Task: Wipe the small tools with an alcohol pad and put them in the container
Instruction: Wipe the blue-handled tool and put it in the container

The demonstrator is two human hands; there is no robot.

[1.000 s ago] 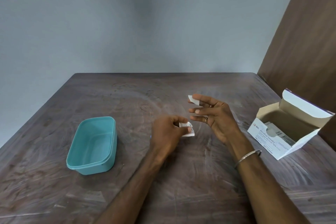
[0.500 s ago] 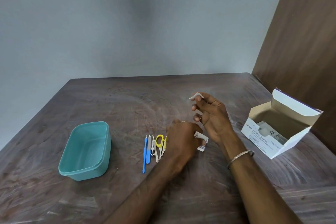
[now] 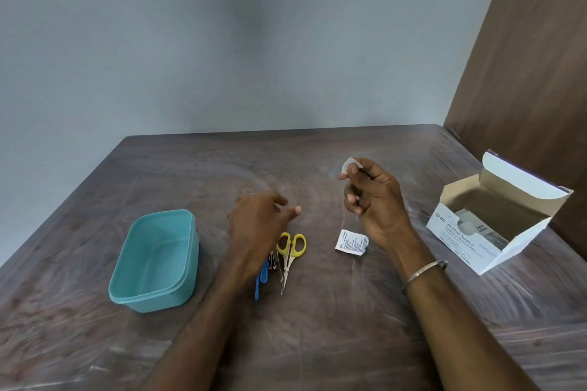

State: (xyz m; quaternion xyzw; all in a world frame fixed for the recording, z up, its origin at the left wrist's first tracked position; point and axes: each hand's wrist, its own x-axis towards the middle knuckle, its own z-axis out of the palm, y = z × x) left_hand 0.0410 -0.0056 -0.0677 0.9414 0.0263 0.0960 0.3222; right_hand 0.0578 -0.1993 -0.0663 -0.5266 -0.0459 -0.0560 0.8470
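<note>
Head view looks down on a dark brown wooden table with a streaked, worn grain; its far edge meets a plain grey wall, and a brown wood-grain panel rises at the right corner. Bare tabletop lies open across the far half and along the near edge, between and below the two forearms. The left hand hovers over the tools with fingers loosely spread and blurred, holding nothing that can be seen. The right hand is raised above the table, its fingertips pinching a small white folded alcohol pad; a thin metal bangle circles that wrist. Partly under the left hand lie the small tools in a tight row: yellow-handled small scissors with steel blades pointing toward the viewer, slim steel implements beside them, and two blue plastic-handled tools at the left, half hidden by the wrist. A torn white printed foil wrapper lies flat just right of the scissors, near the right wrist. The teal rounded-rectangular plastic container stands lidless left of the tools, apart from them. At far right sits an open white cardboard box of alcohol swabs, its lid flap up, sachets inside.
</note>
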